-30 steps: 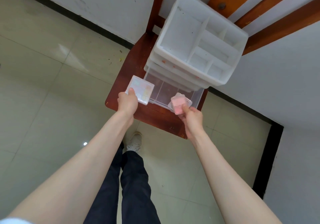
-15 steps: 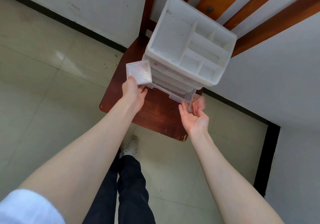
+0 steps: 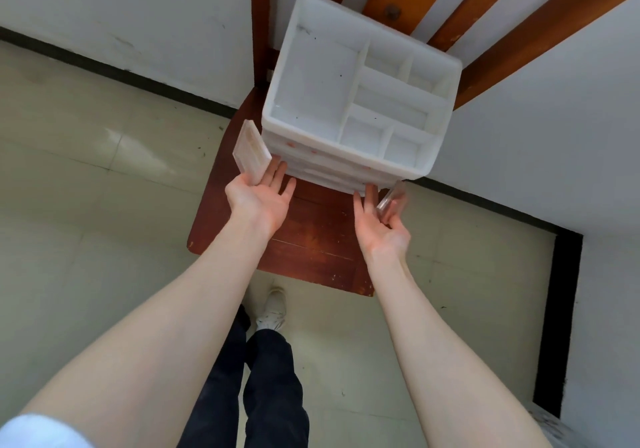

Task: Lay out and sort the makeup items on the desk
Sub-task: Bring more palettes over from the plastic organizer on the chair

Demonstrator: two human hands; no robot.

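1. We hold one makeup item in each hand, both in front of the white organizer (image 3: 360,101), which stands on the wooden chair seat (image 3: 311,240).
2. Our left hand (image 3: 258,198) is palm up with fingers nearly straight. A flat square case (image 3: 251,151) stands on edge at the thumb side, its long axis running away from us and up; how the thumb holds it is hidden behind the case.
3. Our right hand (image 3: 381,226) is also palm up. A small clear case (image 3: 391,196) sits tilted against the fingertips, seemingly pinched there, though the exact finger contact is hard to make out.
4. The relation that matters, as we judge it: both items lie just near of the organizer's drawer fronts, and the fingertips of both hands reach the lowest drawer (image 3: 332,179). The left hand is at the organizer's left corner, the right hand at its right corner, so neither is clearly nearer.
5. Containers: the organizer's top tray shows one large compartment on the left and several smaller ones on the right, and we see nothing in any of them. The drawers below look closed, and what they hold cannot be seen.
6. No desk is in view, so we judge both items have yet to be carried to it and laid out.
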